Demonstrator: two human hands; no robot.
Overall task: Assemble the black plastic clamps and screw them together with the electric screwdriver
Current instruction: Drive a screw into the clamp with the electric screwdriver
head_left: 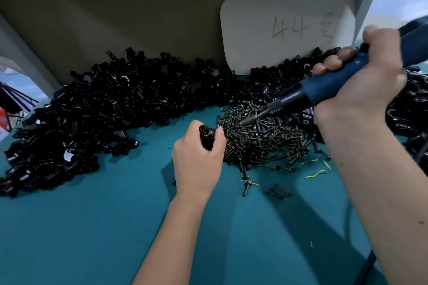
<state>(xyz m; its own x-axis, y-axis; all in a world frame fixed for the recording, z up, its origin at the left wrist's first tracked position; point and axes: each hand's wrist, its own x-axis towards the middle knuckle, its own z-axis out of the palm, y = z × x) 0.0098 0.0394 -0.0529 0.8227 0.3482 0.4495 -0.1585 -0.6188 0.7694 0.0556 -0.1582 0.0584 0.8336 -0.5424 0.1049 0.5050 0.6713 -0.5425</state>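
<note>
The left hand [199, 157] curls round a small black plastic clamp [207, 136] near the middle of the teal-covered table [92, 227], thumb and fingers closed about it so that only its top end with a round opening shows; whether both halves are already mated cannot be told under the fingers. The right hand [361, 76] is wrapped tight round the blue barrel of the electric screwdriver [324, 87], fingers pressed together on the grip, and the black nose slants down to the left with its bit tip [243, 122] dipped into the heap of dark flanged screws [261, 141] just right of the clamp. The step looks like picking up a screw on the bit, so the tip should settle squarely in one head rather than rake across the pile. The clamp is best kept where it is, its hole turned toward the tool, so the loaded bit has only a short way to go. The screw should enter in line with the hole before the trigger is pressed, since a tilted start could cross the plastic. A long bank of loose black clamp parts [104, 109] lies along the far edge below a white card [287, 23], and stray screws [275, 192] sit nearer the front
</note>
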